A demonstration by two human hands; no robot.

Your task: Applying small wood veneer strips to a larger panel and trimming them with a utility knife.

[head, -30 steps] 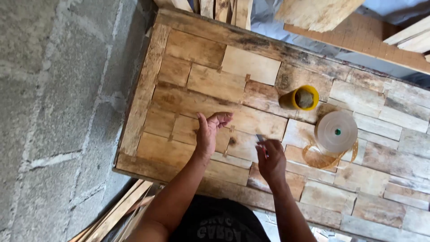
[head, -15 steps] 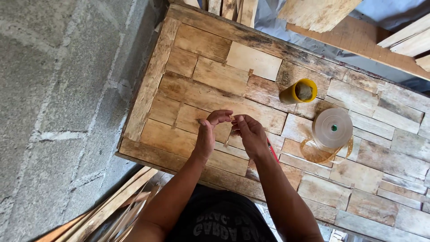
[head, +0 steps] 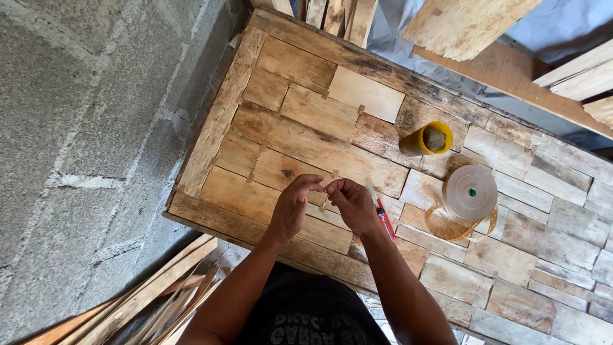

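Observation:
My left hand (head: pixel 294 207) and my right hand (head: pixel 352 204) meet fingertip to fingertip over a patchwork wooden tabletop (head: pixel 300 115). Between the fingers of both hands I pinch a small thin wooden strip (head: pixel 328 191), which runs down toward the boards. A red-handled tool (head: pixel 383 216) lies on the table just right of my right hand, partly hidden by it. Both forearms reach up from the bottom of the view.
A yellow cylinder (head: pixel 423 139) lies on its side at mid-table. A round white-lidded container (head: pixel 470 191) stands over an amber ring further right. Concrete block wall (head: pixel 83 128) runs along the left. Loose wooden slats (head: pixel 147 300) lean bottom left; planks (head: pixel 460 22) lie at the top.
A second ago my hands were apart, the right one lower on the table. The right hand has moved up and left to join the left, and both now pinch the small strip.

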